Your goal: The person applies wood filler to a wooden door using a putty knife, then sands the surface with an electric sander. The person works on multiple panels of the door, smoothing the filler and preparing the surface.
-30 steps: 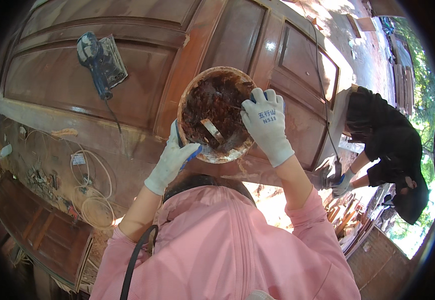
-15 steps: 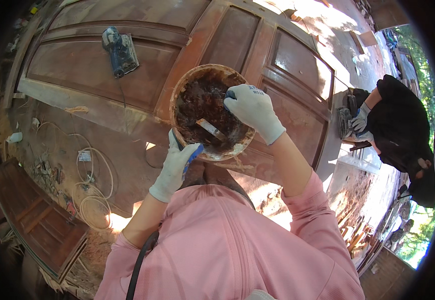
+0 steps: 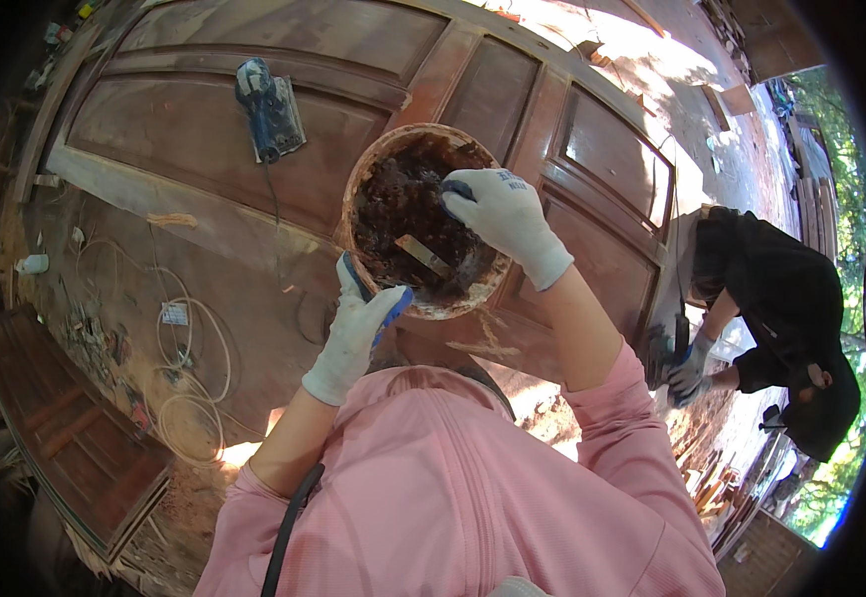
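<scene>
A round bucket with a crusted rim and dark reddish-brown paste inside is in front of me. My left hand, in a white glove with blue palm, is closed on its near-left rim, thumb and fingers on either side of the wall. Over the right part of the opening is my right hand, gloved alike, its fingers curled; what they hold, if anything, is hidden. A flat, light-coloured strip lies across the paste, apart from both hands.
Beyond the bucket lies a large brown panelled door with a blue power sander on it. At right a co-worker in black bends over the door's edge with a tool. A hose coils at left near stacked panels.
The co-worker's hands and tool have moved nearer along the door's right edge. The view has shifted slightly; my hands keep nearly the same places at the bucket.
</scene>
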### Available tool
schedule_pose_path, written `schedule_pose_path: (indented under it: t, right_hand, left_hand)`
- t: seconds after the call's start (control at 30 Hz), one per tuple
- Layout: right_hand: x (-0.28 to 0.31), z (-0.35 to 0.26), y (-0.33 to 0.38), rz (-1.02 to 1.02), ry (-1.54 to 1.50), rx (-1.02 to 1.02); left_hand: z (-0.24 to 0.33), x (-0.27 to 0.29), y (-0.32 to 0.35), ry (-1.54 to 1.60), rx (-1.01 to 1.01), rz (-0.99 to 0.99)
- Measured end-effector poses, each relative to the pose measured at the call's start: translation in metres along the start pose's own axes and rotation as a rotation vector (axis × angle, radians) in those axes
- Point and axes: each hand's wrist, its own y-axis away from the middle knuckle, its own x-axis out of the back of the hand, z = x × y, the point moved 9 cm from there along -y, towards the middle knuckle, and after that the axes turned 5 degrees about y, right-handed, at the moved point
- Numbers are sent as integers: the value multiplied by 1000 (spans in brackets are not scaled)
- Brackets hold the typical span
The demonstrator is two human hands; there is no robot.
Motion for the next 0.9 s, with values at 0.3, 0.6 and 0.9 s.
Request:
schedule_pose_path:
  t: [0.3,0.6,0.9]
  right_hand:
    - [17,-9,-42,-67,-749,-185]
    - [22,0,-178,145,-862,-197]
    - [-114,-4,-350,20,-233,39]
  left_hand:
    - [16,79,-54,535,227,101]
    - [34,265,-19,-209,-188,253]
    - [-3,396,-58,501,-16,710]
